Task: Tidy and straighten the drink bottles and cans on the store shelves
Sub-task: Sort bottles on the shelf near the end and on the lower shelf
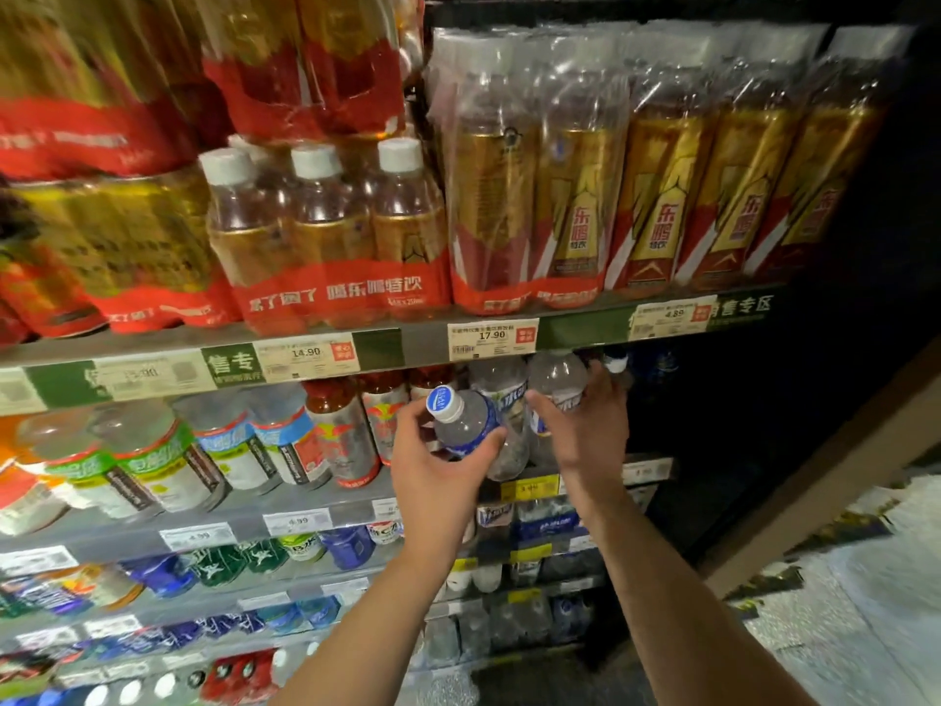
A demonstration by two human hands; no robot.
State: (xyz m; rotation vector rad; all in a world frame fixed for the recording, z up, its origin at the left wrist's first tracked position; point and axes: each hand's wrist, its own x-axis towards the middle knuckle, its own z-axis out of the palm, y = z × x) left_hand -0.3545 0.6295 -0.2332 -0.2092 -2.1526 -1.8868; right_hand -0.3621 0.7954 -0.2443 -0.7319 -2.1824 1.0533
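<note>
My left hand [438, 471] is shut on a clear bottle with a blue label and a blue-and-white cap [461, 420], tilted with its cap pointing up-left, in front of the middle shelf [326, 507]. My right hand [585, 430] reaches into the same shelf with fingers spread, touching a clear blue-labelled bottle [557, 387] standing at the shelf's right end. Whether it grips that bottle I cannot tell. Another clear bottle [501, 387] stands between the two hands.
Red-capped bottles [341, 425] and green- and blue-labelled bottles [153, 456] lean along the middle shelf to the left. Shrink-wrapped gold and red bottle packs [575, 196] fill the top shelf. Lower shelves hold cans and small bottles [254, 557]. A dark panel [764, 400] bounds the right.
</note>
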